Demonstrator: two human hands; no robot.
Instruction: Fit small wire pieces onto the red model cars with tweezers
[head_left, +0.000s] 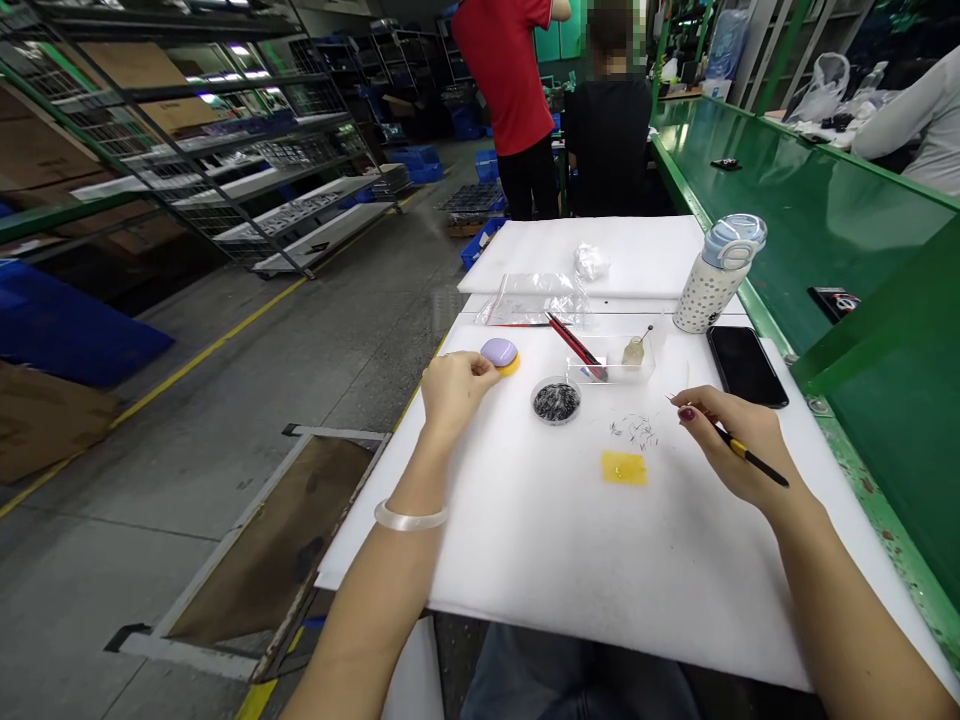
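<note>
My left hand (456, 396) is closed, its thumb and fingertips pinched at the left edge of a round lilac-and-yellow case (500, 352). In my right hand (739, 445), held like a pen, is a slim black-and-yellow tool (754, 462) with a thin tip pointing left; its exact kind is unclear. Left of that tip lie scattered short dark pins (636, 431), too fine to make out well. Below them is a yellow square (623, 468) with a small clear drop on it. A round clear dish (556, 401) holds many similar dark, thin pieces.
A clear tray (611, 372) holds red-and-black tools (576, 346) and a small glass bottle (634, 351). Right of it are a phone (748, 366) and a dotted drinking bottle (720, 272). Plastic bags (536, 298) lie behind. A green conveyor (810, 190) borders the white table (525, 560).
</note>
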